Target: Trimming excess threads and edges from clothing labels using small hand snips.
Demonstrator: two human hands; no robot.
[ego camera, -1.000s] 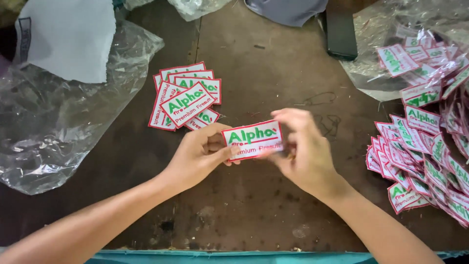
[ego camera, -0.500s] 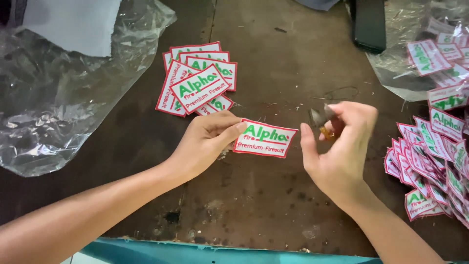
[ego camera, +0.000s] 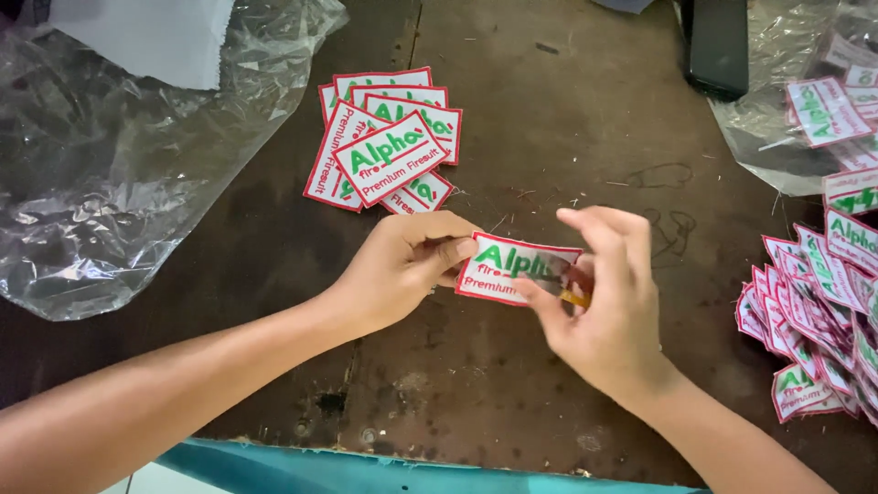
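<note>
Held a white embroidered patch (ego camera: pixel 512 270) with red border and green lettering just above the dark wooden table (ego camera: pixel 549 119), about mid-frame. Left hand (ego camera: pixel 402 270) pinched it at the left short edge, thumb on top and fingers curled under. Right hand (ego camera: pixel 604 306) came over the right end, fingers closed around a small orange-tipped tool (ego camera: pixel 574 297), too blurred to say whether a snipper or something else. Looked light and flat, a bit stiff from the stitching but still bendy, so probably best gripped by the border edges, not the face. Not fragile, not slippery by the look of it. Fanned stack of the same patches (ego camera: pixel 384 146) just beyond the left hand, bigger heap of patches (ego camera: pixel 823 320) off to the right. Crumpled clear plastic bag (ego camera: pixel 119 174) well apart at the left, dark flat object (ego camera: pixel 718 46) at the top.
</note>
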